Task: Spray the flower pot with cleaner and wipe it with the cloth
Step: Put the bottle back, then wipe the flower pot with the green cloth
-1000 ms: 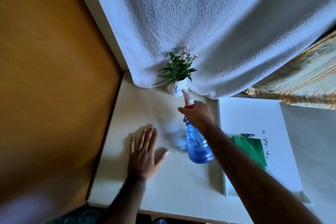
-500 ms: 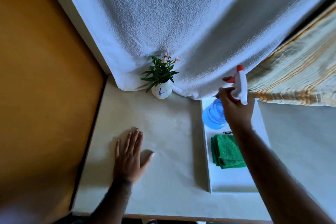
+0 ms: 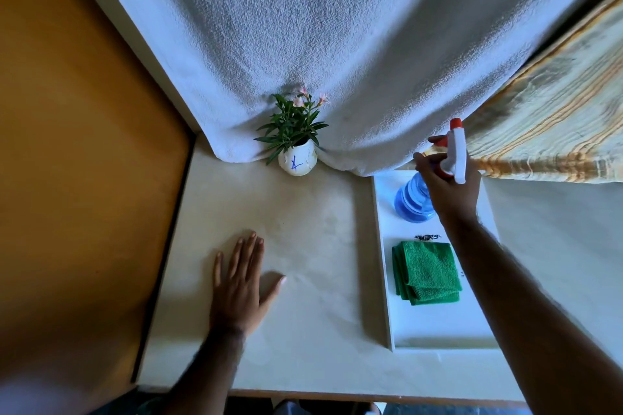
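Right hand (image 3: pixel 446 185) is wrapped around the neck of the blue translucent plastic spray bottle with white-and-red trigger head (image 3: pixel 413 204), index finger near the red trigger. Bottle is over the far end of the white rectangular tray (image 3: pixel 435 330) on the right side of the cream-coloured bench (image 3: pixel 303 246); can't tell if its base is touching the tray or just above it. Nozzle points away, toward the hanging fabric, not at the pot.

Small white round ceramic flower pot with a blue mark, holding green leaves and pink flowers (image 3: pixel 297 162), stands upright at the back of the bench, against the draped white textured towel (image 3: pixel 337 44), well apart from the bottle. Can't see any wetness on it at this size.

Folded green microfibre cloth (image 3: pixel 426 273) lies in the tray, nearer the person than the bottle, untouched, right forearm passing just beside it. Left hand (image 3: pixel 241 280) lies flat and released on the bench, palm down, fingers spread, grasping nothing.

Progress, as a judgement: bottle parked at the tray away from the pot reads as either spraying finished and bottle being set down, or just being picked up; frame doesn't settle it. Wiping clearly not started: cloth still folded. Remaining at least: take cloth, wipe pot.
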